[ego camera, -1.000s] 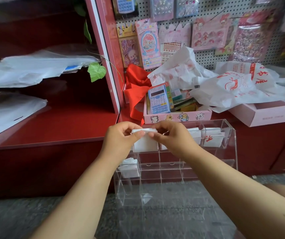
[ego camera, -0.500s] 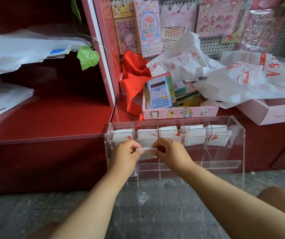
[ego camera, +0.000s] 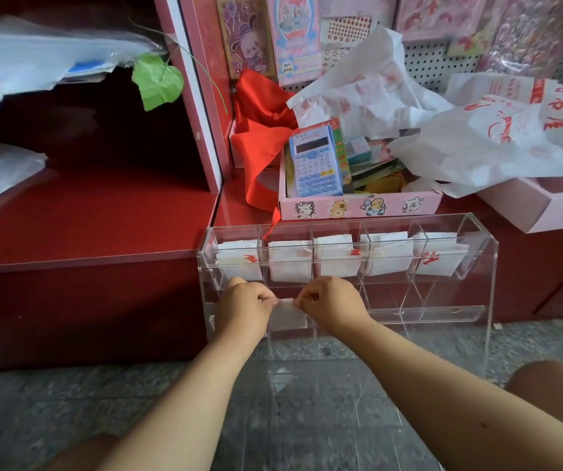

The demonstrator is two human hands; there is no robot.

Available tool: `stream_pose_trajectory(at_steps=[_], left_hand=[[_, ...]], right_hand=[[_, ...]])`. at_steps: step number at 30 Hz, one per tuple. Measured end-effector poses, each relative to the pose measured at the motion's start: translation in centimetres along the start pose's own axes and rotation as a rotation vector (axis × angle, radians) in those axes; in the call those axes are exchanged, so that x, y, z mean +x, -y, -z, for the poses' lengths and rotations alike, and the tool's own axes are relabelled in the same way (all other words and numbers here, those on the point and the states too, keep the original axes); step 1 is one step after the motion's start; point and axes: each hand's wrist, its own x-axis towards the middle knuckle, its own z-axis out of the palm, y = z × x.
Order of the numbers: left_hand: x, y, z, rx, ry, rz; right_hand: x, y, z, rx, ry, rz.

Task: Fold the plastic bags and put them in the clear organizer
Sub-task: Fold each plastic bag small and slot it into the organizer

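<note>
Head view: both hands meet at the front of the clear organizer, which stands on the stone floor against a red counter. The left hand and right hand each pinch an upper corner of a small folded bag, thumb and fingertips pressed on its top edge, the other fingers curled in. The bag hangs straight down between the two pinches, its lower part inside a second-row compartment, the second from the left, just under the fingertips. Holding it by both corners likely keeps the fold flat and square so it slides between the dividers without springing open.

Directly above the fingers, the top row holds five folded bags, one per compartment, upright with red print showing through the clear front. To the right of the right hand's fingers the remaining second-row compartments look unfilled; what sits behind the left hand I cannot tell.

Well beyond the fingers, on the counter, loose white bags with red print lie crumpled over a pink box that holds a blue calculator. These appear to be the supply still to fold, kept within reach. By my judgement the task is past the first row and into the second.
</note>
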Motion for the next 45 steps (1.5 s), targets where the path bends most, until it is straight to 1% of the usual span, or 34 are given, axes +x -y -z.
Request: stream_pose_trajectory(at_steps=[2, 6, 9, 14, 18, 20, 23, 26, 28, 33, 37, 40, 45], left_hand=[[0.3, 0.0, -0.1, 0.028, 0.03, 0.029], [0.5, 0.0, -0.3, 0.058, 0.052, 0.07], [0.6, 0.0, -0.5, 0.064, 0.049, 0.068], [0.5, 0.3, -0.6, -0.022, 0.031, 0.019], [-0.1, -0.4, -0.2, 0.015, -0.029, -0.038], [-0.6, -1.0, -0.1, -0.002, -0.041, -0.073], [-1.2, -2.0, -0.1, -0.084, -0.018, -0.115], [-2.0, -3.4, 0.1, -0.159, -0.005, -0.186], [-2.4, -4.6, 0.3, -0.222, 0.007, -0.227], [-2.7, -8.2, 0.7, -0.273, 0.047, -0.268], [-2.0, -12.3, 0.9, -0.403, 0.081, -0.344], [-1.4, -15.9, 0.9, -0.476, 0.154, -0.371], [-1.1, -22.1, 1.0, -0.727, 0.288, -0.377]], right_hand=[[0.2, 0.0, -0.2, -0.017, 0.038, -0.04], [0.6, 0.0, -0.1, -0.019, 0.057, -0.114], [0.7, 0.1, -0.1, -0.02, 0.057, -0.114], [0.6, -0.1, 0.0, 0.022, 0.048, -0.104], [0.0, 0.1, 0.8, 0.104, 0.024, -0.084], [-0.4, 0.3, 1.7, 0.118, -0.004, -0.07], [-1.2, 0.5, 3.4, 0.115, -0.063, -0.045], [-2.0, 0.4, 5.8, 0.188, -0.14, -0.039], [-2.4, 0.1, 7.5, 0.234, -0.212, -0.06], [-3.3, -1.3, 12.0, 0.366, -0.386, -0.127], [-4.1, -2.8, 15.1, 0.479, -0.521, -0.179], [-4.6, -4.0, 16.8, 0.578, -0.611, -0.201], [-5.0, -5.3, 18.8, 0.645, -0.735, -0.23]])
